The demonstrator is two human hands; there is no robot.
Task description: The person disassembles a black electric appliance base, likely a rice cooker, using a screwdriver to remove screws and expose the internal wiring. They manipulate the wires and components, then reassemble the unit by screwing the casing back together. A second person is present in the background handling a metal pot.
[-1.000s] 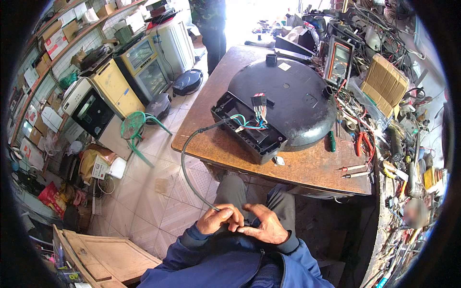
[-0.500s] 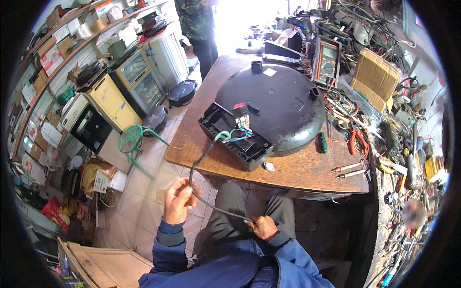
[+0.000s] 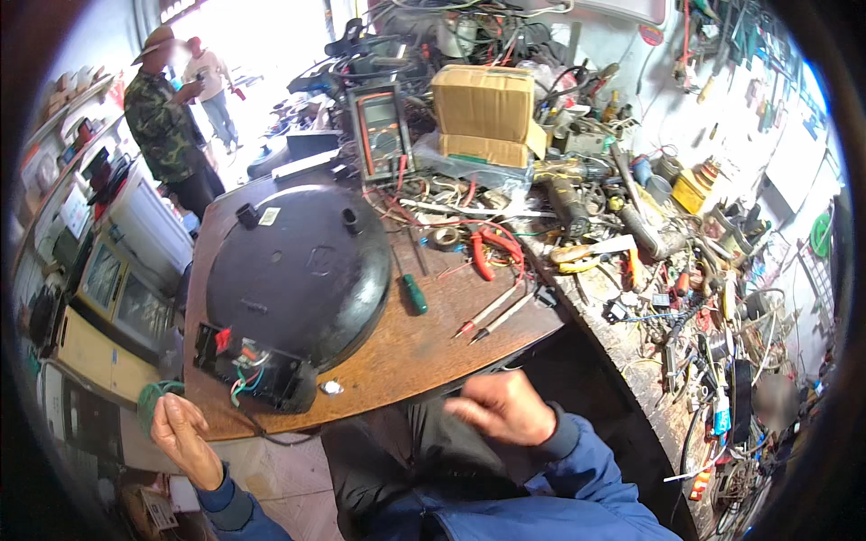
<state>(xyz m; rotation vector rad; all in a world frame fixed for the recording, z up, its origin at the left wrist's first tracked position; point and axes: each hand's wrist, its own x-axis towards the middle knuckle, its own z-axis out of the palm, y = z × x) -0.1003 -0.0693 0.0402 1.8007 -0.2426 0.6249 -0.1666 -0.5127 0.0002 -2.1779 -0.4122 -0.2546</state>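
My left hand [image 3: 183, 435] is raised off the table's near left corner, its fingers partly stretched, with nothing visible in it. Above my lap, at the table's near edge, my right hand [image 3: 505, 408] has its fingers curled in and the thumb pointing left; nothing shows in it. Between the hands, an open black plastic box [image 3: 281, 383] with green, blue and red wires sits against a round black tank [image 3: 293, 270]. From the box a dark cable [image 3: 284, 441] hangs over the table edge toward my knee, apart from both hands.
On the wooden table [image 3: 433, 356] lie a green-handled screwdriver [image 3: 414, 295], red-handled pliers [image 3: 483, 252] and test probes [image 3: 492, 316]. A multimeter [image 3: 382, 131] stands behind, beside a cardboard box [image 3: 484, 104]. Tools and parts crowd the right-hand bench [image 3: 631, 347]. Two people stand at the far left.
My view has swung right. The cable, earlier in both hands, is now out of them and hangs from the box. My right hand has risen to the table edge.
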